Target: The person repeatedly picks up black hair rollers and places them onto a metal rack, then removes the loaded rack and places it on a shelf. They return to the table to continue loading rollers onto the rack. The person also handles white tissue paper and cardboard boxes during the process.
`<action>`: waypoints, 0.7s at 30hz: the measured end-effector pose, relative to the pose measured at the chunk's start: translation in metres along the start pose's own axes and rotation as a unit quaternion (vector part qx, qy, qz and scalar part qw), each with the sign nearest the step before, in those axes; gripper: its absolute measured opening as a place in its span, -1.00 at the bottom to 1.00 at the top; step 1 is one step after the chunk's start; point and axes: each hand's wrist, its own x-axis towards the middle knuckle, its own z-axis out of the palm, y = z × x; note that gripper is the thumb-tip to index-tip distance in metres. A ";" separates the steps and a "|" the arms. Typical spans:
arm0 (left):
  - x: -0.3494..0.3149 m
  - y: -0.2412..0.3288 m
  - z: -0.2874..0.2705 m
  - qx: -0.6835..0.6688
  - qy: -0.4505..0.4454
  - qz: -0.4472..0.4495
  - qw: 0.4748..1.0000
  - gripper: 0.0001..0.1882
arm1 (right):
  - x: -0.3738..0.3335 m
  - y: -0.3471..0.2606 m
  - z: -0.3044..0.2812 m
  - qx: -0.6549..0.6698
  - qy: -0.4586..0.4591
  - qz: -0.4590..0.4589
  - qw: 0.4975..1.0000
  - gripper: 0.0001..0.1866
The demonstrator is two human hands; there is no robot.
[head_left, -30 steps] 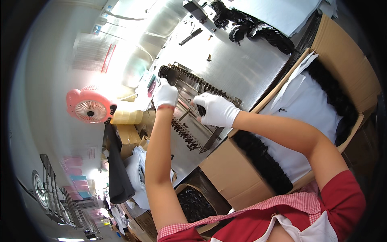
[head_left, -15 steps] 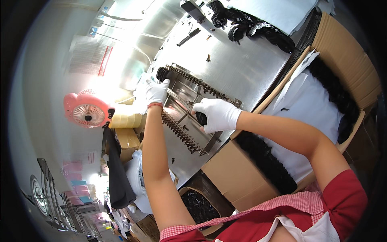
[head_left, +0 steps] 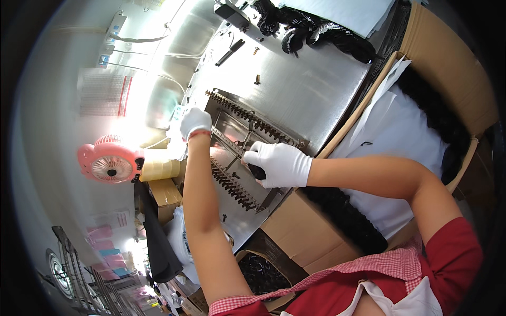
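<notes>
The white-gloved right hand (head_left: pixel 280 165) has its fingers curled around a small black piece (head_left: pixel 256 171), over the right part of a metal rack (head_left: pixel 254 117) lying on the surface (head_left: pixel 311 79); a loosened grip could drop the piece between the rack's toothed rails (head_left: pixel 234 188). The left hand (head_left: pixel 195 122) is at the rack's left end (its fingers are hidden, so its hold cannot be told), and cloth brushing the teeth could snag and jerk the rack sideways.
</notes>
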 end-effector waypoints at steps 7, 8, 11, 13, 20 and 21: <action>-0.176 0.003 -0.043 -0.562 -0.129 0.078 0.813 -0.64 | -0.011 -0.023 0.005 0.088 0.210 0.039 0.973 -0.21; -0.202 0.006 -0.047 -0.576 -0.122 0.081 0.804 -0.63 | -0.022 -0.026 0.004 0.069 0.234 -0.015 0.970 -0.17; -0.258 0.020 -0.058 -0.717 -0.219 0.029 0.662 -0.26 | -0.065 -0.034 -0.008 0.005 0.194 -0.174 0.966 -0.22; -0.281 0.039 -0.063 -0.775 -0.243 0.064 0.580 -0.15 | -0.091 -0.042 -0.018 -0.010 0.217 -0.258 0.941 -0.31; -0.348 0.106 -0.078 -0.812 -0.395 -0.017 0.430 -0.66 | -0.189 -0.012 -0.127 -0.055 -0.028 -0.059 0.996 -0.34; -0.351 0.114 -0.078 -0.758 -0.404 0.001 0.512 -0.72 | -0.190 0.002 -0.135 -0.014 -0.041 0.126 0.991 -0.52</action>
